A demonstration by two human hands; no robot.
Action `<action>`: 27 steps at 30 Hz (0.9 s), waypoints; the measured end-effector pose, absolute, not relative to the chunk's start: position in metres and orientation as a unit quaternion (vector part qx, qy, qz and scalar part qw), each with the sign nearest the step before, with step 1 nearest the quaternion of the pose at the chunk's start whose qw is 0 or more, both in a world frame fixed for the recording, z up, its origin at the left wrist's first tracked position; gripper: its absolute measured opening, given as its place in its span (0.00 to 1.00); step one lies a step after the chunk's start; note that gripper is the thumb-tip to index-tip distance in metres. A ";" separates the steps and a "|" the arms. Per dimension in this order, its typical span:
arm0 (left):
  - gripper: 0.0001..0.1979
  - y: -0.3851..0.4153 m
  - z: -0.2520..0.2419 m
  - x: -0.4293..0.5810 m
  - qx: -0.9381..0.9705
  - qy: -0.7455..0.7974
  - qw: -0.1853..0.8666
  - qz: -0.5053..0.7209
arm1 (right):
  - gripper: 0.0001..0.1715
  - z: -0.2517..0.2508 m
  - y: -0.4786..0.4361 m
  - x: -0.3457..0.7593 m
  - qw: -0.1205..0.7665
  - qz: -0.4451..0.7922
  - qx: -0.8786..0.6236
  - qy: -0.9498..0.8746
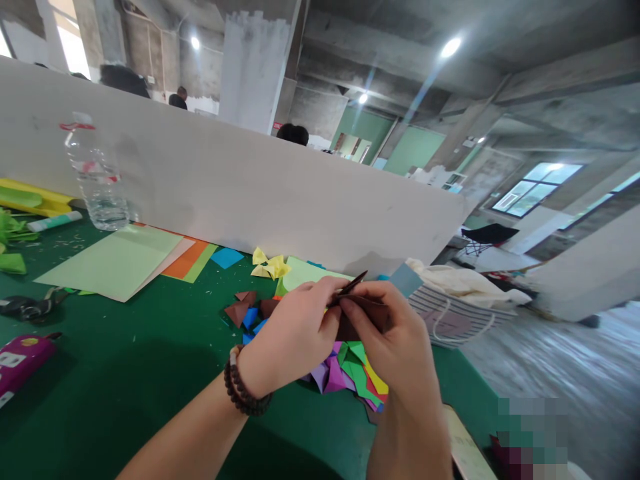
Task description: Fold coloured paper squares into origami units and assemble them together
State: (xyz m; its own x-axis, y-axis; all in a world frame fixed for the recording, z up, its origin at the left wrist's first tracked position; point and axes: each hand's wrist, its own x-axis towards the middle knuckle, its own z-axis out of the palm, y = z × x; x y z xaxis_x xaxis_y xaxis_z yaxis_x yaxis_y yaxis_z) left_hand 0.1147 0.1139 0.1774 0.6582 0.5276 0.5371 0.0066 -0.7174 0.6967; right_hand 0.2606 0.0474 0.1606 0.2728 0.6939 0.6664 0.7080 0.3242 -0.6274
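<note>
Both of my hands are raised over the green table, pinching one piece of dark brown paper (367,313) between them. My left hand (300,333), with a beaded bracelet (239,387) at the wrist, grips the paper's left side, its fingers closed. At the other side my right hand (395,327) has thumb and fingers pressed on the paper. A thin folded edge sticks up between the fingertips; the rest is partly covered by the fingers. Below lies a pile of folded paper pieces (335,373) in purple, green, yellow and red. Brown folded pieces (240,308) sit left of my hands.
Flat paper sheets (115,260), a water bottle (97,177) and a glue stick (55,221) lie or stand at left. A purple object (25,363) is at the left edge. A white partition (225,180) borders the table; a striped bag (450,310) stands at right.
</note>
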 end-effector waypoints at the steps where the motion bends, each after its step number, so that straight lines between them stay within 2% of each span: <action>1: 0.20 0.114 0.177 0.115 0.847 0.153 0.342 0.378 | 0.05 0.161 0.047 0.261 0.545 -0.012 -0.585 -0.601; 4: 0.17 0.114 0.178 0.116 0.853 0.149 0.342 0.364 | 0.07 0.161 0.046 0.260 0.557 -0.014 -0.593 -0.582; 9: 0.14 0.114 0.178 0.117 0.856 0.155 0.337 0.360 | 0.18 0.163 0.046 0.258 0.588 -0.022 -0.607 -0.534; 16: 0.12 0.116 0.180 0.115 0.845 0.226 0.284 0.392 | 0.19 0.166 0.044 0.259 0.610 0.047 -0.578 -0.540; 21: 0.09 0.114 0.182 0.116 0.831 0.220 0.318 0.401 | 0.09 0.168 0.048 0.261 0.604 0.093 -0.582 -0.537; 27: 0.06 0.119 0.184 0.119 0.774 0.228 0.442 0.391 | 0.05 0.178 0.050 0.261 0.587 0.042 -0.537 -0.604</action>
